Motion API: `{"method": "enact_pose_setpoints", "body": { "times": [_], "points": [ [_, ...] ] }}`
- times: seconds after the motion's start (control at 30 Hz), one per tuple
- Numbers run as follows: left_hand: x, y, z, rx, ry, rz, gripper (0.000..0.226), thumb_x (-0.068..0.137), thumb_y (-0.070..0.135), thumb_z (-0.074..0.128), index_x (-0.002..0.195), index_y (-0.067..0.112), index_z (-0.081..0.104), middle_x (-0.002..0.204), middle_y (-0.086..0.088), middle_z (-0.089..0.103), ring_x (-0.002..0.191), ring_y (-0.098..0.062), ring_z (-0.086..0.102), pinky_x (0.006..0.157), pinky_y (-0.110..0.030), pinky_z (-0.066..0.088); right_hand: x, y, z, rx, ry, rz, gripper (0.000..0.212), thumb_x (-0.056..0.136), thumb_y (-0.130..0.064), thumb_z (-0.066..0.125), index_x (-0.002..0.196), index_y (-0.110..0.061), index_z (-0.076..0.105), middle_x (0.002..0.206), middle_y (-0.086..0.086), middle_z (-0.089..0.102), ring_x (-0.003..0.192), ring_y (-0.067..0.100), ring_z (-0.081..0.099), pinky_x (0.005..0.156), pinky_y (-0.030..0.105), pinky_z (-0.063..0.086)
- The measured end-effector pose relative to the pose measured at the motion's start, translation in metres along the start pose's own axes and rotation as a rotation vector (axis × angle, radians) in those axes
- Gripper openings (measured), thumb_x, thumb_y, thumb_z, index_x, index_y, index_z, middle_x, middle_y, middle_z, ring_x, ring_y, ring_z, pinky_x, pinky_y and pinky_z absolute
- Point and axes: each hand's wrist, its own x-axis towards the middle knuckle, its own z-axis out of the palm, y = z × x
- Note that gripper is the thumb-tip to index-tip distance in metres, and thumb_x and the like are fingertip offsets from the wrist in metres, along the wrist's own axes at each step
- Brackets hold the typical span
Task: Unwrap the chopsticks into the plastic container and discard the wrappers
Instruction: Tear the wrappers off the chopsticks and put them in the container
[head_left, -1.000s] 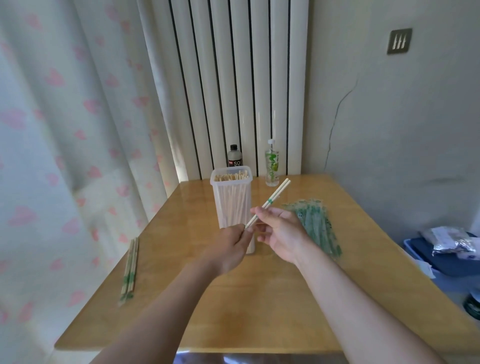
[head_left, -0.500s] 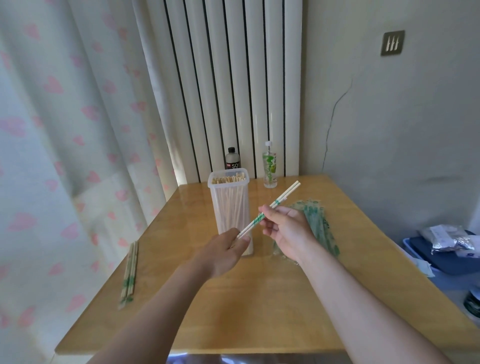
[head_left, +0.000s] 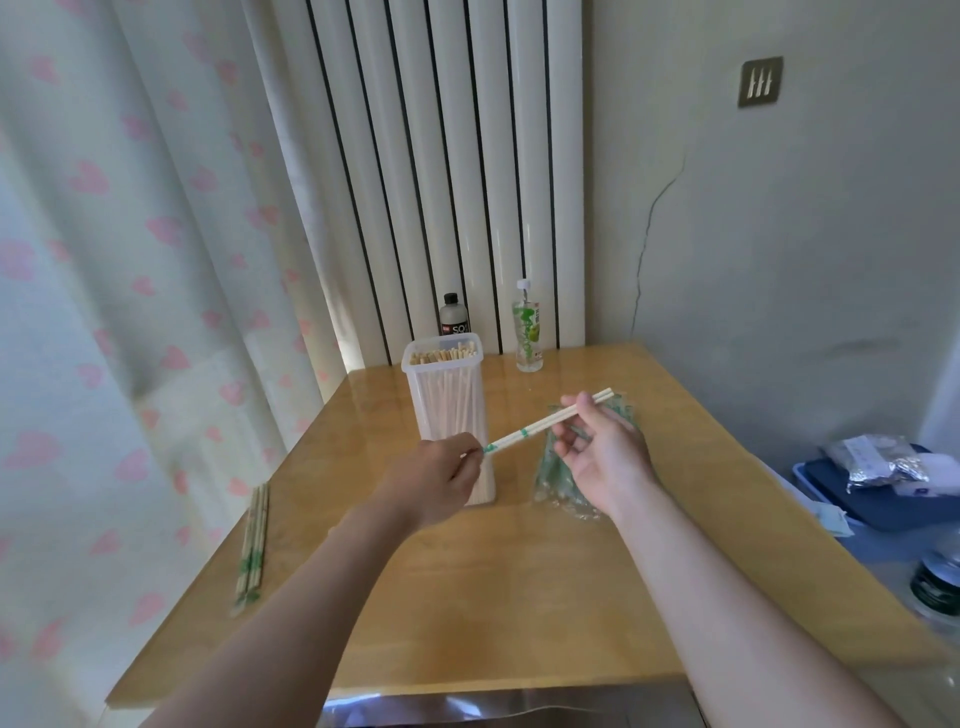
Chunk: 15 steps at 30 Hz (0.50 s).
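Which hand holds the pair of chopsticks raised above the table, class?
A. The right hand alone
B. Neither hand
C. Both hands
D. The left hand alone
C: the left hand pinches the near end of the pair of chopsticks, by the green print, and the right hand grips it close to the far end.

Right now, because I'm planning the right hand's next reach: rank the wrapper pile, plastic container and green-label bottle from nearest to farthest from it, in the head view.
1. wrapper pile, on the table right below the right hand.
2. plastic container, just to its left.
3. green-label bottle, at the table's far edge.
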Motion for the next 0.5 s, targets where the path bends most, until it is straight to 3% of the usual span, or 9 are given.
{"method": "enact_pose_setpoints", "body": {
  "times": [0.07, 0.17, 0.3, 0.5],
  "points": [
    [-0.004, -0.008, -0.005, 0.081, 0.016, -0.015, 0.018, 0.101, 0.033, 0.041, 0.094, 0.029, 0.058, 0.070, 0.010, 0.059, 0.066, -0.021, 0.058, 0.063, -0.041, 0.053, 0.002, -0.005, -0.009, 0.017, 0.053, -0.018, 0.019, 0.100, -0.017, 0.063, 0.103, -0.001, 0.071, 0.084, 0.008, 0.067, 0.076, 0.021, 0.063, 0.071, 0.033, 0.054],
    [-0.006, -0.019, -0.018, 0.135, 0.091, -0.108, 0.020, 0.101, 0.026, 0.043, 0.091, 0.021, 0.060, 0.072, 0.004, 0.063, 0.068, -0.022, 0.059, 0.061, -0.039, 0.051, 0.004, -0.010, -0.019, 0.055, 0.118, -0.059, 0.018, 0.101, -0.015, 0.062, 0.103, 0.001, 0.069, 0.084, 0.011, 0.065, 0.076, 0.022, 0.063, 0.071, 0.033, 0.057],
    [-0.008, -0.017, -0.037, -0.042, 0.269, -0.208, 0.028, 0.101, 0.021, 0.045, 0.074, 0.021, 0.054, 0.062, 0.002, 0.057, 0.055, -0.015, 0.046, 0.052, -0.029, 0.035, 0.004, -0.014, -0.023, 0.041, 0.156, -0.100, 0.021, 0.101, -0.012, 0.062, 0.109, 0.006, 0.067, 0.087, 0.013, 0.063, 0.077, 0.023, 0.062, 0.074, 0.033, 0.060],
    [-0.003, -0.005, -0.050, -0.309, 0.389, -0.269, 0.028, 0.102, 0.029, 0.047, 0.081, 0.013, 0.057, 0.064, -0.004, 0.053, 0.057, -0.016, 0.043, 0.058, -0.035, 0.039, 0.001, -0.015, -0.010, -0.086, 0.153, -0.145, 0.017, 0.102, -0.011, 0.061, 0.100, 0.004, 0.068, 0.083, 0.013, 0.063, 0.073, 0.022, 0.063, 0.070, 0.033, 0.060]
  ]
}}
